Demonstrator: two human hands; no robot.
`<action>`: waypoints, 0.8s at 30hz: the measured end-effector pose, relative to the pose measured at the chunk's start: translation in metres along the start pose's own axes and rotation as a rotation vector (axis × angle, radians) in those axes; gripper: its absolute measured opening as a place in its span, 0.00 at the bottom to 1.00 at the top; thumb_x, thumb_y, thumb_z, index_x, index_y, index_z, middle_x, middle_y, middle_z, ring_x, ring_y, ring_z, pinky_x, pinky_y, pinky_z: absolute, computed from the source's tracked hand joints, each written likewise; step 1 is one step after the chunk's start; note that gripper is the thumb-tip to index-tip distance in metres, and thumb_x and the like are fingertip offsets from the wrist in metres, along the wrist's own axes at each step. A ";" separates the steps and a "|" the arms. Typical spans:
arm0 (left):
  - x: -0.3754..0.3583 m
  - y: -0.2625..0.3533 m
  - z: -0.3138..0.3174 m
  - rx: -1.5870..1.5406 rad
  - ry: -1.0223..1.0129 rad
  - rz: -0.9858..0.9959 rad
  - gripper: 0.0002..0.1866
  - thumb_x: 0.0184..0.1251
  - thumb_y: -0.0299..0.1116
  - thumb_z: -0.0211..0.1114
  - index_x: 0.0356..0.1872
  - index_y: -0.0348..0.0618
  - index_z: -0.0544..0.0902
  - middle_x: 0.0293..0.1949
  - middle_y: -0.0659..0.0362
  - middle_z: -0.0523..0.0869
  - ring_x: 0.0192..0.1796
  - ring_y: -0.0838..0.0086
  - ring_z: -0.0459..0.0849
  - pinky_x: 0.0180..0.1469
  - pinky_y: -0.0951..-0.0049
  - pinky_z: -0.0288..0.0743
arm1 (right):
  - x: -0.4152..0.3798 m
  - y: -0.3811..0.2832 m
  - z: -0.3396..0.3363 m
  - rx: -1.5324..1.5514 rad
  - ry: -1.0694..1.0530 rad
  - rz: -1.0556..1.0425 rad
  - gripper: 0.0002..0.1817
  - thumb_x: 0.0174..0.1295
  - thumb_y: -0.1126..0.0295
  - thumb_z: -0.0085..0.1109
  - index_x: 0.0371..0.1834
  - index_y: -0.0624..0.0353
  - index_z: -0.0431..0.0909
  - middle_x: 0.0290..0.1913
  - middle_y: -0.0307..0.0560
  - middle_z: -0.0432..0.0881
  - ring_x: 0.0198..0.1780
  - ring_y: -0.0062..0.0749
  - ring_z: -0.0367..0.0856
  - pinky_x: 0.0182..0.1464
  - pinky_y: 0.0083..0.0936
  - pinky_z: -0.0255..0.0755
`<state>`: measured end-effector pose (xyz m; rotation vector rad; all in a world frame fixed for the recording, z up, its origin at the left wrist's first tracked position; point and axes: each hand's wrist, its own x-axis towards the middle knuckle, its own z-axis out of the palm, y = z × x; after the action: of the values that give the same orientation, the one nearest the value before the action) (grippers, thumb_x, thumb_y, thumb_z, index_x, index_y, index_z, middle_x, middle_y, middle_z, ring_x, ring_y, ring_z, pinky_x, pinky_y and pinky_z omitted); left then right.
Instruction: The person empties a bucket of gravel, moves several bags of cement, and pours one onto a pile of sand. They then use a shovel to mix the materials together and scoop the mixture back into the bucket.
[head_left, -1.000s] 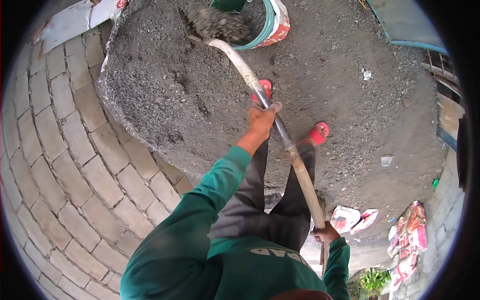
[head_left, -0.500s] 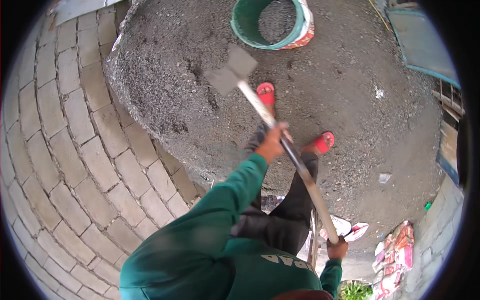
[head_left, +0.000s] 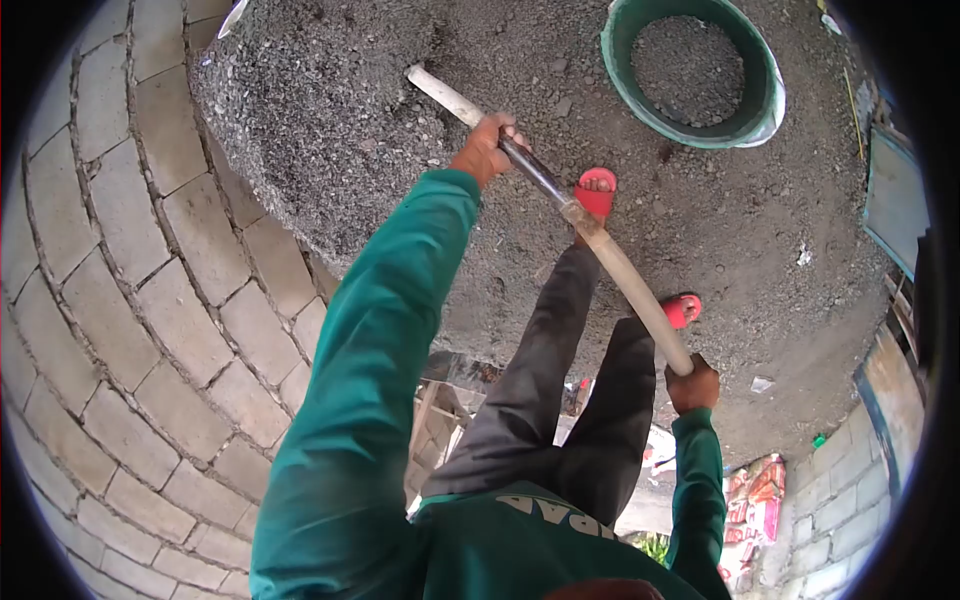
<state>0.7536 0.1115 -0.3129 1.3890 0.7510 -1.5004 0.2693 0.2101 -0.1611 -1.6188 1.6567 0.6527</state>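
Observation:
A long-handled shovel slants across the middle of the head view. My left hand is closed around its shaft near the pale upper part. At the rear end of the handle, my right hand grips the wood. The blade is out of sight, apparently in the heap of dark gravel at the upper left, where the shaft ends. To the upper right, a green bucket stands with gravel inside.
A block wall borders the heap on the left. My feet in red slippers stand on gritty ground. Red-and-white sacks lie by another block wall at the lower right. A bluish panel edges the right side.
The shovel's blade was visible above the ground and is now hidden at the heap. My left hand has reached forward and left with the shaft. The view has shifted, showing more inside the bucket.

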 end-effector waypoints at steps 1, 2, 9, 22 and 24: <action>-0.003 0.000 -0.003 0.051 0.086 0.104 0.08 0.62 0.31 0.57 0.24 0.48 0.68 0.18 0.65 0.69 0.19 0.72 0.69 0.32 0.61 0.72 | -0.002 -0.005 0.000 0.044 -0.028 -0.006 0.17 0.44 0.57 0.70 0.30 0.57 0.79 0.27 0.58 0.83 0.33 0.58 0.83 0.36 0.48 0.77; -0.007 -0.003 -0.004 0.039 0.096 0.101 0.08 0.62 0.31 0.57 0.24 0.48 0.68 0.18 0.65 0.69 0.19 0.72 0.69 0.32 0.61 0.72 | -0.003 -0.008 0.000 0.033 -0.038 -0.011 0.17 0.44 0.57 0.70 0.30 0.57 0.79 0.27 0.58 0.83 0.33 0.58 0.83 0.36 0.48 0.77; -0.028 -0.060 -0.009 0.070 0.213 0.164 0.09 0.63 0.32 0.57 0.24 0.49 0.69 0.18 0.64 0.68 0.20 0.71 0.70 0.27 0.62 0.70 | -0.036 0.021 0.038 0.097 -0.032 0.025 0.17 0.43 0.56 0.70 0.28 0.56 0.78 0.25 0.58 0.82 0.31 0.59 0.82 0.34 0.49 0.76; -0.180 -0.246 0.092 0.268 0.150 0.237 0.06 0.61 0.31 0.62 0.31 0.42 0.75 0.24 0.60 0.74 0.24 0.71 0.77 0.27 0.67 0.73 | -0.181 0.199 0.061 0.395 -0.237 0.141 0.17 0.47 0.60 0.71 0.30 0.62 0.81 0.27 0.56 0.83 0.32 0.48 0.84 0.36 0.36 0.76; -0.200 -0.280 0.107 0.364 0.035 0.363 0.07 0.60 0.31 0.64 0.33 0.39 0.76 0.26 0.58 0.78 0.25 0.72 0.79 0.28 0.70 0.73 | -0.206 0.232 0.066 0.480 -0.410 0.133 0.17 0.46 0.60 0.73 0.31 0.62 0.82 0.26 0.52 0.84 0.31 0.42 0.84 0.36 0.33 0.75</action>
<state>0.4414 0.1667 -0.1418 1.7182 0.2279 -1.3661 0.0401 0.4093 -0.0701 -0.9670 1.4773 0.5523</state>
